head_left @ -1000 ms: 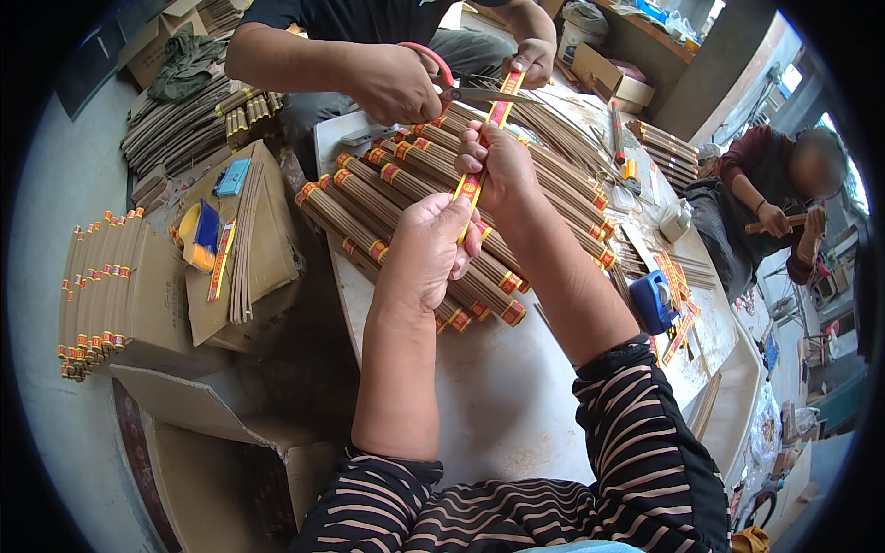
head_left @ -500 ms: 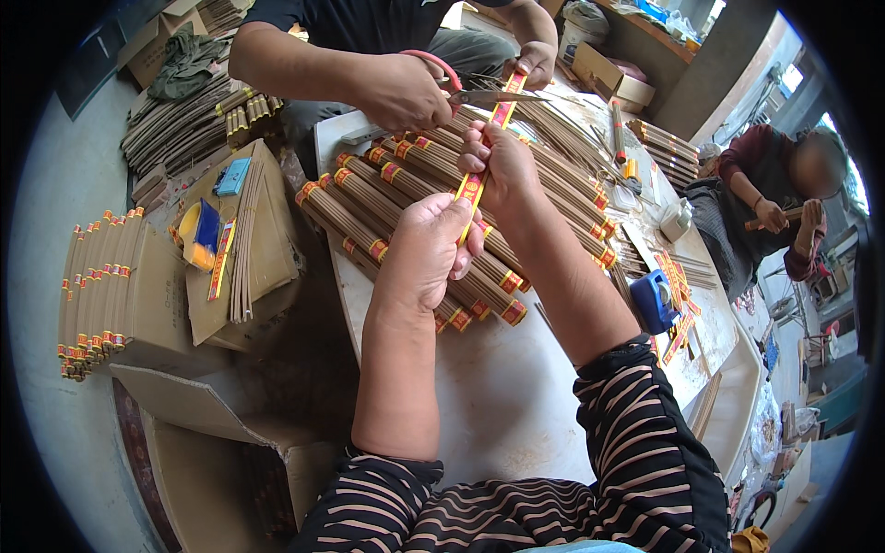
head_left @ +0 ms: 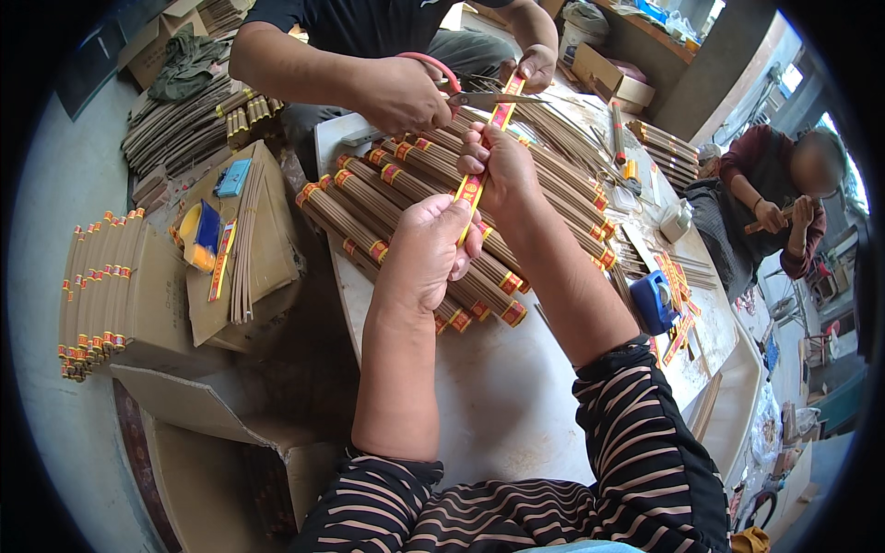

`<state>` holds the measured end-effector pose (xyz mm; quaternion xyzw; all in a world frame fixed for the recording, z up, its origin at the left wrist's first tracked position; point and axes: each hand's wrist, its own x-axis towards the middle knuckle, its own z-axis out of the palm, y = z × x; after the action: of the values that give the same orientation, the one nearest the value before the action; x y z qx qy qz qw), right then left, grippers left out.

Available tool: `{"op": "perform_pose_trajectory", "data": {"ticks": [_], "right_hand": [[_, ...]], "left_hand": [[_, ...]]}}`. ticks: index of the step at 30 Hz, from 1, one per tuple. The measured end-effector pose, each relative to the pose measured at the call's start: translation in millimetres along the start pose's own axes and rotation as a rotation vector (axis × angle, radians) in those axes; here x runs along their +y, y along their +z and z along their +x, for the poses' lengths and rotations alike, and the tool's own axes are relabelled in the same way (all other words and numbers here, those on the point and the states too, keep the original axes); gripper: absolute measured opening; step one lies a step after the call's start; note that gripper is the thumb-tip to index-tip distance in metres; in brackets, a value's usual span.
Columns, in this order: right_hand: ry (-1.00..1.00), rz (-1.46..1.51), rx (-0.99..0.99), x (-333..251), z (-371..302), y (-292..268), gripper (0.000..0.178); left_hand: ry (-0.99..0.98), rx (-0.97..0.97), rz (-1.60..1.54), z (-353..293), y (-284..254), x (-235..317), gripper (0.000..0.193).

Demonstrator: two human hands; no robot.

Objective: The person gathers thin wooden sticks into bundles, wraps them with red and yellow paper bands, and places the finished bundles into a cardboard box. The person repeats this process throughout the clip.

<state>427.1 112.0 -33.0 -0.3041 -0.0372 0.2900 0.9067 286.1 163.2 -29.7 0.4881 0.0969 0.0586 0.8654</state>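
A red and yellow paper strip (head_left: 470, 189) is stretched slantwise above the table. My left hand (head_left: 429, 241) pinches its near end, and my right hand (head_left: 502, 166) grips it farther up. Across from me a person holds the strip's far end in one hand and red-handled scissors (head_left: 461, 94) in the other, with the blades across the strip. Under my hands lie several bundles of thin brown sticks (head_left: 406, 189), banded in red and yellow paper.
A blue tape dispenser (head_left: 653, 302) and loose printed strips (head_left: 680, 286) lie on the table's right. At left, more bundles (head_left: 97, 286) stand against cardboard, near a blue and yellow tape dispenser (head_left: 198, 235). An open carton (head_left: 203, 452) is at lower left. Another person sits at right.
My hands and the strip have hardly moved. The scissors stay across the strip. At right, the seated person's hands have shifted slightly on a stick bundle.
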Motion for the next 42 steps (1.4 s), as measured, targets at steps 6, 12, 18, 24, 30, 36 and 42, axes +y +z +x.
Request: {"op": "perform_pose_trajectory", "data": {"ticks": [6, 12, 18, 24, 30, 36, 42], "right_hand": [[-0.006, -0.013, 0.011, 0.0, -0.6, 1.6, 0.014], [-0.001, -0.021, 0.017, -0.2, 1.3, -0.7, 0.014], [0.001, -0.028, 0.014, -1.0, 0.5, 0.5, 0.014], [-0.014, -0.008, 0.017, -1.6, 2.5, -0.5, 0.016], [-0.015, -0.021, 0.017, -1.4, 1.6, 0.2, 0.016], [-0.004, -0.005, 0.027, -0.9, -1.1, 4.0, 0.015], [-0.016, -0.021, 0.031, -1.7, -1.1, 3.6, 0.015]], "left_hand": [[-0.007, -0.011, -0.001, 1.0, -1.7, -0.6, 0.015], [-0.012, -0.007, -0.007, 1.2, -0.9, -0.9, 0.015], [-0.007, -0.021, -0.008, 1.7, -2.1, -1.2, 0.015], [-0.011, 0.013, 0.001, -1.2, 0.9, 2.2, 0.016], [0.002, -0.018, 0.009, -0.9, -1.6, 0.8, 0.014], [-0.004, -0.016, 0.003, -2.3, -1.6, 2.6, 0.014], [-0.001, -0.013, 0.009, -1.9, -0.7, 2.0, 0.013]]}}
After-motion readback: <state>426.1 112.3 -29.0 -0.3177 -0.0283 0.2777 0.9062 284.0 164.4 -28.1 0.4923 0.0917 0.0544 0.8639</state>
